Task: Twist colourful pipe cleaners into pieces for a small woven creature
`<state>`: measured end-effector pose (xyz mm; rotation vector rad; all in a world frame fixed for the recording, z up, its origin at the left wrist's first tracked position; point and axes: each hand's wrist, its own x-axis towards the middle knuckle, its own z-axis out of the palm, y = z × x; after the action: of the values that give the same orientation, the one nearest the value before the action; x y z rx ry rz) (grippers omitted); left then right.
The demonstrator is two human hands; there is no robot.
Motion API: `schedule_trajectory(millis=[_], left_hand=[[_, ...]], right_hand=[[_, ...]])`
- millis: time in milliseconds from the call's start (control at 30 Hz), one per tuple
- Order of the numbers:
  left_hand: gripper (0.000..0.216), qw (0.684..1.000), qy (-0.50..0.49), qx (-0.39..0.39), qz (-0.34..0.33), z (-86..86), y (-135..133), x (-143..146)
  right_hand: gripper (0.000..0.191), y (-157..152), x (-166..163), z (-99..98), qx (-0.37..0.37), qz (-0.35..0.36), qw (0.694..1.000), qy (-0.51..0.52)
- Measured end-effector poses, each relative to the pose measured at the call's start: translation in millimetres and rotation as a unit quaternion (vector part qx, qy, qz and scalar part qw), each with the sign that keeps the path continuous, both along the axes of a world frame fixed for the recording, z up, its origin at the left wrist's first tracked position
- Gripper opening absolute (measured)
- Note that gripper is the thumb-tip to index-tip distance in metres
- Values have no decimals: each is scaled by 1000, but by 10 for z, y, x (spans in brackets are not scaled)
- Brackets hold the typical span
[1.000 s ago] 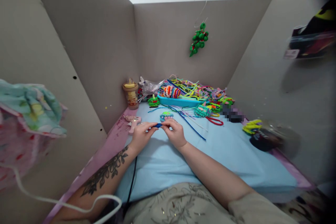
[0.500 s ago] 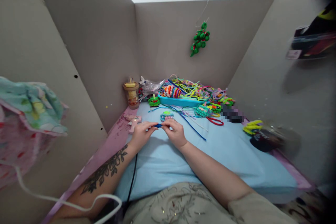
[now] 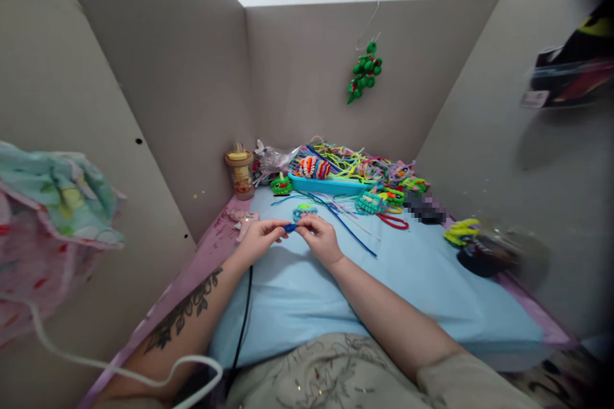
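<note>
Bimanual hold above the bench, as I view it from my remote station through the head camera. A small blue piece [image 3: 290, 228] lies directly between the two hands, at the tips of the thumbs and fingers. The left hand [image 3: 259, 238] pinches one end and the right hand [image 3: 320, 240] pinches the other; neither is nearer, for both touch it. Its long axis appears to run from side to side, in line with the two pinches, although the fingers cover so much that I cannot tell its full shape.

Just beyond the fingertips sits a turquoise-and-green woven piece [image 3: 304, 211]. A pink gun-shaped tool [image 3: 247, 226] lies just beside the left hand, on its far side, and long blue strips [image 3: 354, 231] slant across the surface beyond the right.

The bench [image 3: 432, 275] wears a light blue cover, slightly creased. At its far side I note a bright blue tray [image 3: 330, 187], a heap of coloured strips [image 3: 355, 163] and a lidded cup [image 3: 240, 176]. Grey panels [image 3: 307, 77] enclose the space, with a green ornament [image 3: 365, 73] hanging before the rear one.
</note>
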<state>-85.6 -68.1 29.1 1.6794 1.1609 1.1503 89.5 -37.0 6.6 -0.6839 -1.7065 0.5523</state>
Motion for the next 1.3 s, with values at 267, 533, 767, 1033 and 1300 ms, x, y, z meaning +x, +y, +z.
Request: schedule_trajectory(millis=[267, 533, 767, 1033, 1300], left_hand=[[33, 993, -86, -55, -66, -114, 77, -78], [19, 987, -56, -32, -148, -90, 74, -131], [22, 982, -57, -82, -159, -118, 76, -136], [23, 984, -81, -75, -137, -142, 93, -109], [26, 987, -82, -61, -123, -99, 77, -88]], right_hand=[[8, -25, 11, 25, -86, 77, 993, 6], [10, -20, 5, 18, -205, 166, 964, 45], [10, -11, 8, 11, -226, 184, 955, 53], [8, -13, 15, 8, -234, 185, 953, 59], [8, -16, 16, 5, -237, 180, 953, 62]])
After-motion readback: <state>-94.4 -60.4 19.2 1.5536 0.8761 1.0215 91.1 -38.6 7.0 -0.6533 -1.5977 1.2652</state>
